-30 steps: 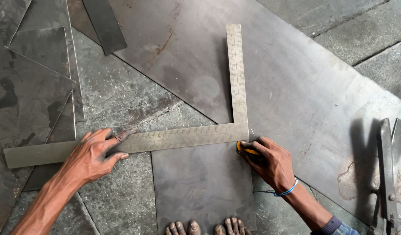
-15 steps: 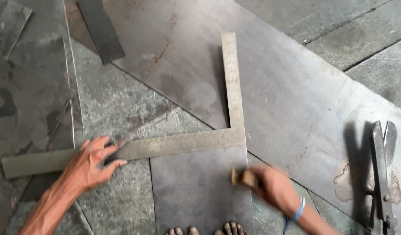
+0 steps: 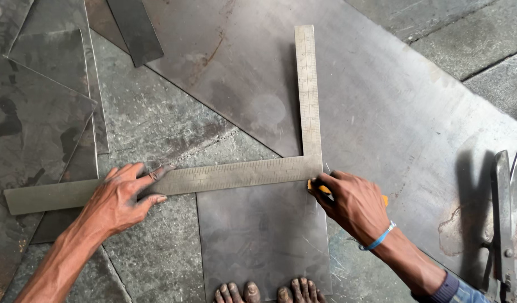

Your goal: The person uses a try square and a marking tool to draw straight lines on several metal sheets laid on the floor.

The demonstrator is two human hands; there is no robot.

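Observation:
A large steel L-shaped square [image 3: 306, 101] lies on a dark metal sheet [image 3: 382, 106], one arm running left, the other pointing away from me. My left hand [image 3: 121, 197] presses flat on the long horizontal arm. My right hand [image 3: 351, 203] is closed around a yellow-handled marking tool [image 3: 321, 189], its tip at the corner of the square. A narrower strip of the sheet [image 3: 258, 235] runs toward my bare toes [image 3: 264, 293].
Several loose metal offcuts [image 3: 45, 95] lie at the left on the stone floor [image 3: 157, 129]. A dark strip [image 3: 135, 31] sits at the top left. Large metal shears [image 3: 502, 219] rest on the sheet at the right edge.
My right hand dropped down along the strip's right edge, then came back up to the square's corner. My left hand has stayed on the long arm.

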